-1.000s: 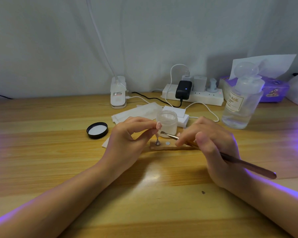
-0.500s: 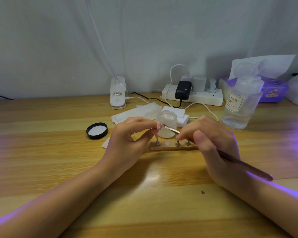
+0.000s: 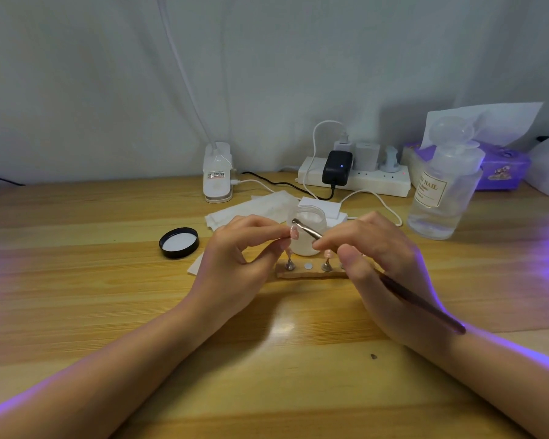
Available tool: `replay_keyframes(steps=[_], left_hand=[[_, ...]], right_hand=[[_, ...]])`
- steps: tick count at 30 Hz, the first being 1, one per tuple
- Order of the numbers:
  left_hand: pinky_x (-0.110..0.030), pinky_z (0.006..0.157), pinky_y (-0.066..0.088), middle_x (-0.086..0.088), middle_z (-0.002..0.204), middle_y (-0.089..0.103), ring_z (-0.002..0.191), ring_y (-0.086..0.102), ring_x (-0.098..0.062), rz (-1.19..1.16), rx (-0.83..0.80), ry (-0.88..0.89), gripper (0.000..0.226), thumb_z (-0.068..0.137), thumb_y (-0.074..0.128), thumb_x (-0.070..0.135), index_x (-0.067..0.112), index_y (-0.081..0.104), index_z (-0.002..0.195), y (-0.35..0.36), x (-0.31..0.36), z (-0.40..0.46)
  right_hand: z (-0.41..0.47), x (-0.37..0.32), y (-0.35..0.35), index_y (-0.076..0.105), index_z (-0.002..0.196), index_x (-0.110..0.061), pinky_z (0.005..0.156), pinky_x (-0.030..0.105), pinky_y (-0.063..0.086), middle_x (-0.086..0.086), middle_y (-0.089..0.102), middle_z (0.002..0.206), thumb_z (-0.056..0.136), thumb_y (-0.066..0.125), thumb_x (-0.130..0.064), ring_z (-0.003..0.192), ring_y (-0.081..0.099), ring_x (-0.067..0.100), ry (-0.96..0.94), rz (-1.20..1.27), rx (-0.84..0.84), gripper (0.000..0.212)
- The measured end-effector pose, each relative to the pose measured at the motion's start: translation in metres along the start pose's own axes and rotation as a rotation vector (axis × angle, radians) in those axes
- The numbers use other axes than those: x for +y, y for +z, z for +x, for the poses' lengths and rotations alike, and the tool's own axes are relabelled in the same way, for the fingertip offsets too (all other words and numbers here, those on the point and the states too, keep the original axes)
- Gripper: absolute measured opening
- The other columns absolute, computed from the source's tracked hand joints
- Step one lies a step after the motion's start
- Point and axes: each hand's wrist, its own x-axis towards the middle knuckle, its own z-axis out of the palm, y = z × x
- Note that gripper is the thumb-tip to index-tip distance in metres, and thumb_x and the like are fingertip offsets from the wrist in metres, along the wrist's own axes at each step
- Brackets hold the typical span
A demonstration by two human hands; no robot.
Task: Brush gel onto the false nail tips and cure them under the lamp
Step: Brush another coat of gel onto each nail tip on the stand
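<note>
My left hand (image 3: 235, 261) pinches a nail tip (image 3: 294, 232). My right hand (image 3: 384, 264) grips the brush (image 3: 308, 231), its head just beside that tip.

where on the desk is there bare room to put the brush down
Bare wood lies left of the black lid, beyond the left hand. Another bare patch lies near the front edge between the forearms. It is crowded behind the wooden nail stand: gel jar, wipes, power strip. The clear bottle fills the right side, past the right hand that holds the brush.

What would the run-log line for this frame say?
left hand: pinches pink nail tip | right hand: holds brown-handled brush | frosted gel jar: open
</note>
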Motion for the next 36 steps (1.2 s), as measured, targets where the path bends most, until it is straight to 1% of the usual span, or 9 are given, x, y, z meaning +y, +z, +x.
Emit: replay_keyframes(steps=[2, 6, 9, 12, 14, 19, 25, 32, 36], left_hand=[[-0.035, 0.076, 0.048, 0.011, 0.086, 0.066, 0.085, 0.061, -0.013, 0.010, 0.008, 0.000, 0.027, 0.080, 0.067, 0.005, 0.028, 0.066, 0.093, -0.0003, 0.0004, 0.0003], [-0.031, 0.077, 0.048, 0.013, 0.087, 0.067, 0.086, 0.061, -0.011, 0.009, 0.014, -0.012, 0.025, 0.079, 0.065, 0.014, 0.034, 0.064, 0.095, -0.0001, 0.0012, 0.0003], [-0.030, 0.077, 0.047, 0.012, 0.086, 0.066, 0.085, 0.060, -0.010, 0.020, 0.009, -0.018, 0.026, 0.080, 0.068, 0.008, 0.029, 0.066, 0.095, -0.0008, 0.0003, -0.0002], [-0.033, 0.076, 0.047, 0.012, 0.086, 0.066, 0.085, 0.060, -0.012, 0.029, 0.013, -0.013, 0.023, 0.080, 0.067, 0.010, 0.029, 0.066, 0.093, -0.0014, 0.0007, -0.0002], [-0.035, 0.076, 0.048, 0.012, 0.085, 0.066, 0.085, 0.061, -0.013, 0.033, 0.010, -0.015, 0.021, 0.079, 0.065, 0.015, 0.031, 0.066, 0.091, -0.0011, 0.0012, -0.0001], [-0.036, 0.078, 0.048, 0.013, 0.086, 0.066, 0.086, 0.060, -0.011, 0.027, 0.001, -0.020, 0.023, 0.078, 0.064, 0.018, 0.034, 0.065, 0.095, -0.0008, 0.0026, 0.0000], [-0.039, 0.076, 0.049, 0.013, 0.085, 0.066, 0.084, 0.061, -0.011, 0.035, 0.013, -0.008, 0.022, 0.078, 0.064, 0.017, 0.034, 0.064, 0.092, -0.0006, 0.0037, -0.0002], [-0.041, 0.078, 0.049, 0.010, 0.085, 0.067, 0.085, 0.061, -0.014, 0.022, 0.013, -0.017, 0.021, 0.078, 0.065, 0.017, 0.032, 0.065, 0.093, -0.0007, 0.0036, 0.0009], [-0.040, 0.077, 0.049, 0.010, 0.084, 0.067, 0.084, 0.061, -0.014, 0.025, 0.010, -0.016, 0.020, 0.078, 0.065, 0.016, 0.029, 0.066, 0.092, -0.0008, 0.0038, -0.0006]], right_hand=[[-0.0009, 0.0004, -0.0005, 0.069, 0.082, -0.011, 0.071, 0.037, 0.041, -0.021, 0.054, 0.082, 0.089, 0.038, -0.028, 0.078, 0.052, 0.010, -0.010, 0.000, -0.017, 0.036], [-0.0011, 0.0003, -0.0026, 0.067, 0.067, -0.010, 0.067, 0.042, 0.039, -0.008, 0.060, 0.067, 0.094, 0.035, -0.034, 0.071, 0.050, 0.012, -0.062, 0.037, 0.024, 0.049], [-0.0001, -0.0016, -0.0021, 0.068, 0.073, -0.009, 0.070, 0.040, 0.039, -0.010, 0.058, 0.073, 0.087, 0.038, -0.024, 0.076, 0.049, 0.009, -0.049, -0.004, 0.036, 0.037], [0.0006, -0.0027, -0.0002, 0.070, 0.083, -0.012, 0.077, 0.036, 0.039, -0.020, 0.054, 0.083, 0.087, 0.039, -0.028, 0.082, 0.050, 0.007, -0.009, -0.050, -0.005, 0.034], [0.0005, -0.0021, -0.0002, 0.070, 0.083, -0.013, 0.078, 0.036, 0.039, -0.023, 0.052, 0.083, 0.088, 0.038, -0.028, 0.082, 0.050, 0.006, 0.001, -0.050, -0.025, 0.035], [-0.0011, 0.0009, -0.0023, 0.067, 0.066, -0.011, 0.071, 0.040, 0.037, -0.006, 0.062, 0.066, 0.089, 0.033, -0.021, 0.071, 0.051, 0.012, -0.077, 0.009, 0.036, 0.042], [-0.0002, -0.0018, 0.0000, 0.069, 0.079, -0.010, 0.074, 0.038, 0.040, -0.012, 0.059, 0.078, 0.087, 0.039, -0.024, 0.077, 0.051, 0.009, -0.033, -0.051, 0.016, 0.034], [-0.0016, -0.0010, -0.0034, 0.067, 0.064, -0.009, 0.069, 0.041, 0.038, -0.002, 0.063, 0.063, 0.087, 0.037, -0.022, 0.066, 0.052, 0.016, -0.071, -0.028, 0.046, 0.039], [0.0000, -0.0021, 0.0006, 0.068, 0.076, -0.009, 0.072, 0.038, 0.040, -0.003, 0.064, 0.074, 0.085, 0.041, -0.024, 0.071, 0.055, 0.016, -0.055, -0.083, 0.028, 0.032]])
